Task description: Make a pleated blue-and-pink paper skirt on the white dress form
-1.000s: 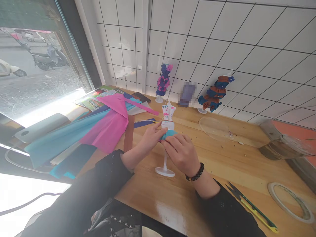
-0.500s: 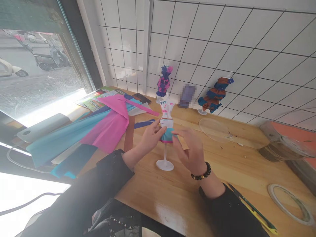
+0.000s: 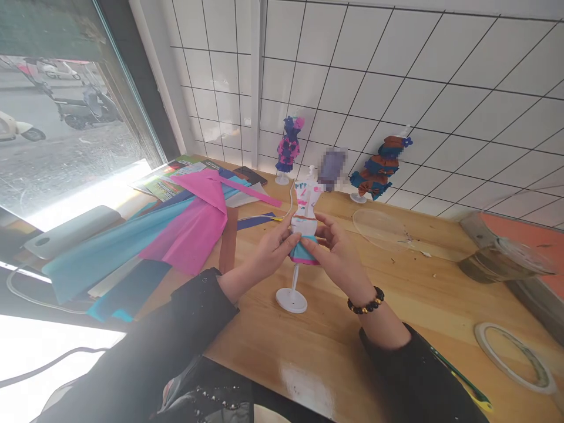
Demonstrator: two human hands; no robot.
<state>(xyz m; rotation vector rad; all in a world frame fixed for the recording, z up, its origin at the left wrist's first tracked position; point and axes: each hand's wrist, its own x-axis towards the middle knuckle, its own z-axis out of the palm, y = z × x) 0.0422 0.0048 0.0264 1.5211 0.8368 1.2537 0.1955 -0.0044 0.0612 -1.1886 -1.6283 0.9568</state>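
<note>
A small white dress form [image 3: 305,205] tilts a little on its round white base [image 3: 291,300] in front of me. Bits of coloured paper or tape cling to its chest, and a thin brown band rings its waist. Round its lower part wraps a blue paper skirt [image 3: 304,251] with a pink hem. My left hand [image 3: 281,242] grips the skirt and form from the left, thumb on the front. From the right, my right hand [image 3: 337,249] presses its thumb on the skirt, fingers curled behind the form.
Pink crepe paper [image 3: 189,235] and blue sheets [image 3: 110,249] lie at left. Two dressed forms, one purple and pink [image 3: 288,147], one blue and brown [image 3: 379,170], stand by the tiled wall. A tape roll [image 3: 513,358], a clear container [image 3: 502,258] and a green-and-yellow tool [image 3: 467,382] are at right.
My right hand has gone from a loose pinch beside the skirt to holding skirt and form. The dress form now tilts to the right at its top.
</note>
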